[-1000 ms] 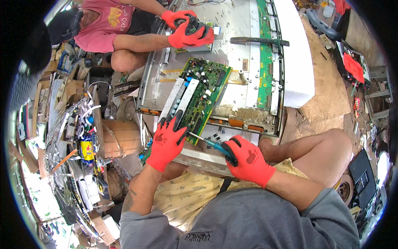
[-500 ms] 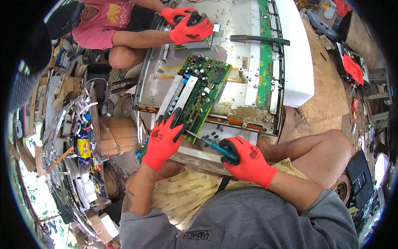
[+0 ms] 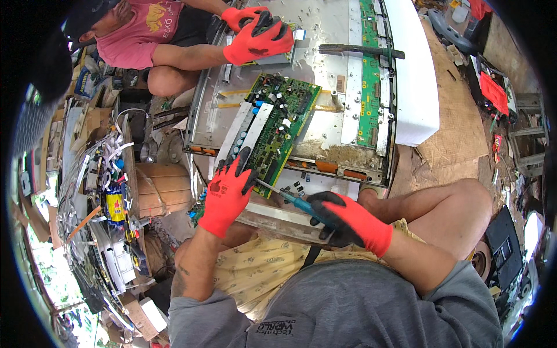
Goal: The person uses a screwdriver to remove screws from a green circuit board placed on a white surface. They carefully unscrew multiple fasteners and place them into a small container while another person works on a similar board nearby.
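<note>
A green circuit board (image 3: 296, 119) with two long silver heat sinks (image 3: 257, 126) and blue-topped capacitors lies tilted across the near edge of a flat metal panel (image 3: 325, 130). My left hand (image 3: 225, 194), in a red and black glove, grips the board's near left end, fingers over the heat sink and thumb at the near edge. In my gloved right hand (image 3: 351, 223) is a screwdriver (image 3: 300, 203) with a teal handle. Its shaft points up-left, and the tip meets the near end of the board beside my left thumb. Small black parts (image 3: 299, 185) lie just beyond the shaft.
Across the panel, a co-worker's red-gloved hands (image 3: 261, 40) work over another board. A dark bar-like tool (image 3: 360, 50) rests on the panel near a green strip board (image 3: 369, 87). White foam (image 3: 415, 75) borders the right side. Heaped scrap (image 3: 107, 191) fills the left.
My right hand has rolled over on the screwdriver, its dark fingers now spread lower around the handle. The board has shifted slightly, and the co-worker's hands and head have moved a little.
</note>
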